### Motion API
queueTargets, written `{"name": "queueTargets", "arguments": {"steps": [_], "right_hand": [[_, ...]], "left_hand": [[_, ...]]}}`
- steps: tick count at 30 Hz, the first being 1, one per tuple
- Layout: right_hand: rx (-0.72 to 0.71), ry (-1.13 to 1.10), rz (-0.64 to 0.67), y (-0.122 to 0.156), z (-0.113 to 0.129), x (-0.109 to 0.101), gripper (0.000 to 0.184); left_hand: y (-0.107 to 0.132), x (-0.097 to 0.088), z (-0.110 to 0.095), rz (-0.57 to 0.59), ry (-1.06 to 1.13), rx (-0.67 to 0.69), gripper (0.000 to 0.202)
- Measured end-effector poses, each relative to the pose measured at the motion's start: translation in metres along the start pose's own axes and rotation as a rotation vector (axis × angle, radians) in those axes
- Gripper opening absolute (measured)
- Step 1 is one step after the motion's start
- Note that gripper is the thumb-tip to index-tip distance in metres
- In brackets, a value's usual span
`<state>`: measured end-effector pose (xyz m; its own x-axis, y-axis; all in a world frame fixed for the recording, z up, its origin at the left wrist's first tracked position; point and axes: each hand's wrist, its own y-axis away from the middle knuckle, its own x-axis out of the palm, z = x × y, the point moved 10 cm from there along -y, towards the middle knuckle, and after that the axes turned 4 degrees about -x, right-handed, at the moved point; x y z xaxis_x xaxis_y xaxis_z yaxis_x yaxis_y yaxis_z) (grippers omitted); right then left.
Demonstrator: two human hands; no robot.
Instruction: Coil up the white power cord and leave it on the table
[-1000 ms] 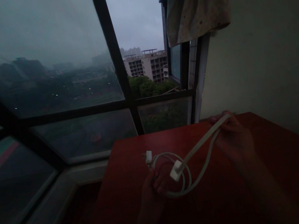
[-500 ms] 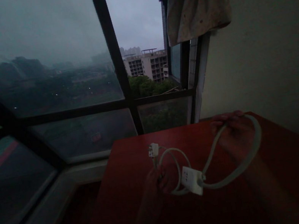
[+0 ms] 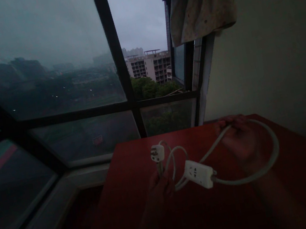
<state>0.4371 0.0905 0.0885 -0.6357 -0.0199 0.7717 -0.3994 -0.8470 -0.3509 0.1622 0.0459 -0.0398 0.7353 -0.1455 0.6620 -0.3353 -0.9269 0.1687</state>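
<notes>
Head view is dim, so fingers blur: left hand grips one white cord below its plug; right hand closes on the loop. One socket block hangs above the red table.

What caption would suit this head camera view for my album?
Two hands, left and right, hold a white extension cord in loops over a red table by a dusky window.
</notes>
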Motion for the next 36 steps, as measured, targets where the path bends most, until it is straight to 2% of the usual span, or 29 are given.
{"name": "queueTargets", "arguments": {"steps": [3,7,12,15,17,19,22,25,27,29,32,36], "right_hand": [[0.038,0.057,0.018,-0.002,-0.008,-0.001,0.015],[0.016,0.189,0.047,-0.002,-0.012,0.005,0.011],[-0.072,0.4,0.142,-0.001,-0.011,0.031,0.007],[-0.137,0.567,0.219,-0.002,-0.015,0.048,0.01],[-0.143,0.745,0.301,-0.003,-0.028,0.059,0.014],[-0.108,0.921,0.435,-0.001,-0.051,0.069,0.018],[-0.03,1.094,0.646,0.007,-0.093,0.075,0.022],[0.038,1.223,0.747,0.013,-0.131,0.065,0.026],[0.071,1.295,0.767,0.016,-0.154,0.053,0.031],[0.076,1.354,0.744,0.017,-0.173,0.039,0.039],[0.049,1.391,0.666,0.018,-0.192,0.018,0.046],[0.058,1.389,0.642,0.024,-0.208,0.0,0.044]], "left_hand": [[0.0,-0.001,-0.011,-0.01,-0.124,0.113,0.043],[-0.004,-0.006,-0.014,-0.072,-0.15,0.125,0.043],[-0.006,0.001,-0.018,-0.125,0.013,0.1,0.04],[-0.011,0.008,-0.01,-0.095,0.168,0.024,0.035],[-0.016,0.011,0.0,-0.055,0.278,-0.046,0.03],[-0.021,0.009,0.01,-0.029,0.373,-0.1,0.026],[-0.026,-0.005,0.021,-0.066,0.415,-0.148,0.027],[-0.027,-0.017,0.024,-0.086,0.368,-0.196,0.028],[-0.025,-0.024,0.023,-0.103,0.335,-0.21,0.028],[-0.023,-0.034,0.02,-0.175,0.3,-0.202,0.023],[-0.022,-0.049,0.018,-0.267,0.247,-0.167,0.012],[-0.025,-0.071,0.018,-0.356,0.138,-0.096,0.017]]}}
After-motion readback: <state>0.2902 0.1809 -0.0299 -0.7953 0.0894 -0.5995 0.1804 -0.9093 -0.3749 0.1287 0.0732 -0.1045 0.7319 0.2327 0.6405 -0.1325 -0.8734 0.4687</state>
